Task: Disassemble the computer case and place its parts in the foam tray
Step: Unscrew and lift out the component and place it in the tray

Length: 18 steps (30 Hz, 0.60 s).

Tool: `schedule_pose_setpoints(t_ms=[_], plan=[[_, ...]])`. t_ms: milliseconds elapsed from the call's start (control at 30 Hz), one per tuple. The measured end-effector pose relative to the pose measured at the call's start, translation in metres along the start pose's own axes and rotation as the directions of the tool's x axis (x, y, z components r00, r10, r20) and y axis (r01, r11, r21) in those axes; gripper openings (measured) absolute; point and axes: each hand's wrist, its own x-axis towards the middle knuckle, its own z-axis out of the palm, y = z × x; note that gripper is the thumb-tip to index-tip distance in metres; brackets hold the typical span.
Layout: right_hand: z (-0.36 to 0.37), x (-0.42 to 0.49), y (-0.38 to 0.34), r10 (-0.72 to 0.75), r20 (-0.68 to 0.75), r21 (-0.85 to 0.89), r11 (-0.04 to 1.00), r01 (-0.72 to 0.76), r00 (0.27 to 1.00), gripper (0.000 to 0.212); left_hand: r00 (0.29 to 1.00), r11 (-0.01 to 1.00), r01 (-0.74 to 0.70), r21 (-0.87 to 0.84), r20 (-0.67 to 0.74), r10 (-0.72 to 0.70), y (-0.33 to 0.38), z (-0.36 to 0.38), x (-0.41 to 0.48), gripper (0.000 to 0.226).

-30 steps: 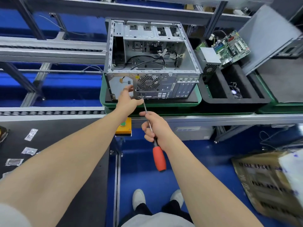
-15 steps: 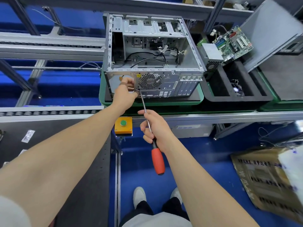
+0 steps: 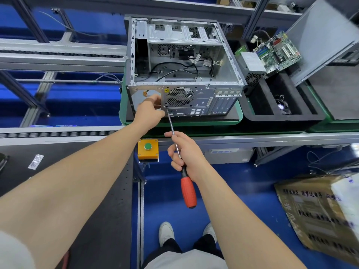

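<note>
An open grey computer case [image 3: 223, 61] lies on a green pallet [image 3: 240, 115], rear panel toward me, loose black cables inside. My left hand [image 3: 148, 111] grips the edge of the rear panel at the empty power-supply opening, left of the fan grille [image 3: 179, 97]. My right hand [image 3: 185, 152] holds a red-handled screwdriver [image 3: 188, 191] by its shaft; its tip touches a screw at the grille's lower left corner. A black foam tray [image 3: 258, 113] stands to the right, holding a power supply [image 3: 252, 62], a motherboard [image 3: 279, 51] and a small fan [image 3: 282, 107].
A grey side panel [image 3: 320, 39] leans behind the foam tray. An orange box with a green button [image 3: 148, 148] hangs under the conveyor rail. A black side table [image 3: 58, 171] at left carries small packets. A cardboard box [image 3: 318, 214] sits on the blue floor at right.
The screwdriver tip moved up to the screw by the fan grille. My left hand shifted slightly up on the rear panel's edge. The view drew a little closer to the case.
</note>
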Motion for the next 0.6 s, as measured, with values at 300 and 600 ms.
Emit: schedule_pose_setpoints(t_ms=[300,600], plan=[[0.001,0.001,0.001,0.001,0.004,0.033,0.999,-0.001,1.000,0.030,0.996,0.997,0.051,-0.064,0.082,-0.045,-0.005,0.001,-0.003,0.038],[0.002,0.000,0.001,0.008,-0.006,0.045,0.999,-0.007,1.000,0.030,0.985,0.970,0.132,-0.204,0.134,-0.106,-0.001,0.012,-0.013,0.061]])
